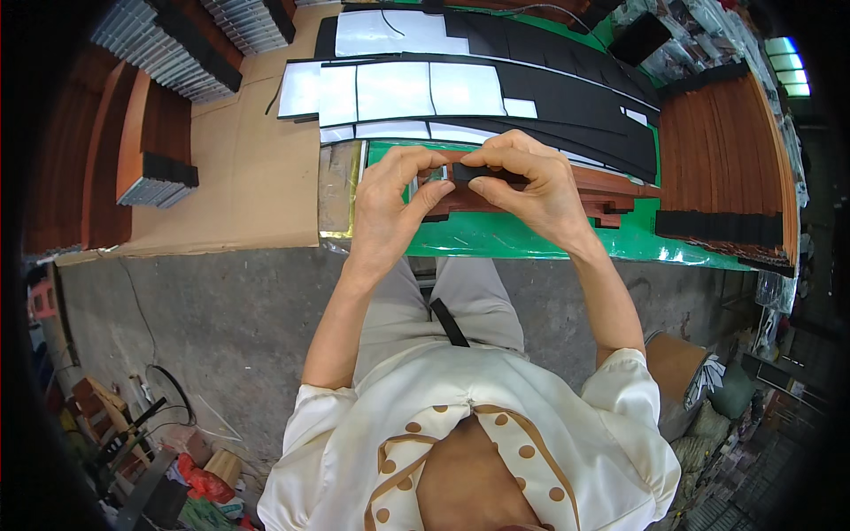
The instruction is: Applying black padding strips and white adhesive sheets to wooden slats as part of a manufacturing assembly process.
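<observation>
My left hand (388,208) and my right hand (537,188) meet over the near edge of the green work surface (505,234). Between thumb and fingers, the right hand pinches a short black strip (471,173). Thumb and forefinger of my left hand are closed at the strip's left end, around the end of a reddish-brown piece. Fingers hide most of that contact, and a small pale bit shows there. Beneath and to the right of the hands lie reddish-brown wood-look strips (595,184) with black ends.
Black sheets (567,133) and white-faced sheets (381,93) lie behind my hands. Reddish-brown strips with black ends are stacked at right (722,146) and left (159,133). Brown cardboard (257,177) covers the left side. A black strip (449,323) rests on my lap.
</observation>
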`<state>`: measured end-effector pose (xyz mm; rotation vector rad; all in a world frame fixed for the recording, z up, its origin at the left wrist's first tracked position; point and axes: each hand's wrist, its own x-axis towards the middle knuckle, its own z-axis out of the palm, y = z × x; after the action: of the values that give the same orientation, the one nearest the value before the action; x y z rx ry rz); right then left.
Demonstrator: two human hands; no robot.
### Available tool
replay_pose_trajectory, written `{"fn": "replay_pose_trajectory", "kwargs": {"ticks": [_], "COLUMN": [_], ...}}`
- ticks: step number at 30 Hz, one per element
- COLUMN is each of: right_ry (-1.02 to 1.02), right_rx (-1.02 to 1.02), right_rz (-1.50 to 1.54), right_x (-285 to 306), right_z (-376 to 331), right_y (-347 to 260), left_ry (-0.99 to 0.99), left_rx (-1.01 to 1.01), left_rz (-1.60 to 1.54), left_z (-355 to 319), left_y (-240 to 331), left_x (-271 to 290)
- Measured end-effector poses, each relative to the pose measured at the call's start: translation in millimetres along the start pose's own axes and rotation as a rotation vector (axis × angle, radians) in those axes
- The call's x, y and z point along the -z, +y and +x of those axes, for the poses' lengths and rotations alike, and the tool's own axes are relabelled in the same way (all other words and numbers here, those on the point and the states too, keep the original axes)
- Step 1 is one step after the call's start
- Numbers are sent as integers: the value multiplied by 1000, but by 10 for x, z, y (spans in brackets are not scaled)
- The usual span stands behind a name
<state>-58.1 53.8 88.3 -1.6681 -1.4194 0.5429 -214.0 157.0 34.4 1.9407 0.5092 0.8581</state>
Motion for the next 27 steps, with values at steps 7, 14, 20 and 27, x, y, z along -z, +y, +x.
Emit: {"fn": "replay_pose_trajectory", "kwargs": {"ticks": [7, 14, 20, 27], "right_ry": [-6, -11, -10, -33], "right_rx": [-14, 9, -6, 24], "right_rz": [-23, -63, -59, -90], "right_x": [-22, -29, -35, -28], "right_z": [14, 21, 18, 33], "right_y": [2, 7, -8, 17], "left_ry": [10, 25, 27, 20], "left_rx": [7, -10, -16, -48], "left_rz": [22, 32, 40, 65], "left_z": [1, -2, -2, -11], "left_y": [23, 26, 32, 30], "left_x": [-2, -9, -13, 2]}}
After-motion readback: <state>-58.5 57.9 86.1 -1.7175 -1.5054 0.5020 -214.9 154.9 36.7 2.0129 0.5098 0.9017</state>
